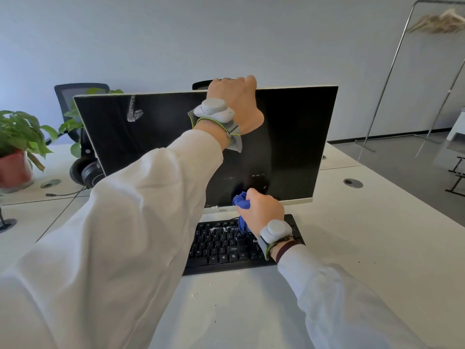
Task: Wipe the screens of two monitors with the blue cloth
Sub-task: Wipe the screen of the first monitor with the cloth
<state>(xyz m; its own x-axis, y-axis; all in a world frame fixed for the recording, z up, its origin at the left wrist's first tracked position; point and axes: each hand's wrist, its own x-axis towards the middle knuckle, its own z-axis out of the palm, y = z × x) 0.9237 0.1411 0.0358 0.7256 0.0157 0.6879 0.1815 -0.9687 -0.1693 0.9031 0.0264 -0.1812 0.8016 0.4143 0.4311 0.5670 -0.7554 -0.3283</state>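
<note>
Pale grey wall [176, 34] fills the upper half of the frame, and a white desk [352, 248] spreads across the lower half. At the centre stands a monitor [297, 137] with a white frame and a dark screen, tilted slightly back. A whitish smear [133, 112] marks the upper left of the screen, and fainter specks show near its lower centre.

The left hand [234, 102], reaching up from a white sleeve, grips the monitor's top edge with its fingers curled over the back. A grey wrist device [214, 110] sits just below it. The right hand [261, 212], lower centre of the frame, holds the blue cloth [240, 201] bunched in its fingers, pressing the wad against the bottom edge of the screen just above the bezel. A tail of the cloth hangs down under the hand toward the black keyboard [221, 248], which lies on the desk directly in front of the monitor. White crumbs [221, 229] dust its top rows. A second grey band [275, 231] wraps the right wrist.

At the left edge, a leafy plant [22, 132] sits in a red pot [13, 170]. Black headphones [85, 172] rest beside the monitor's left side, with a mesh office chair [75, 94] behind. A metal clothes rack [402, 71] stands in the upper right, and a round cable grommet [353, 183] sits in the desk at right.
</note>
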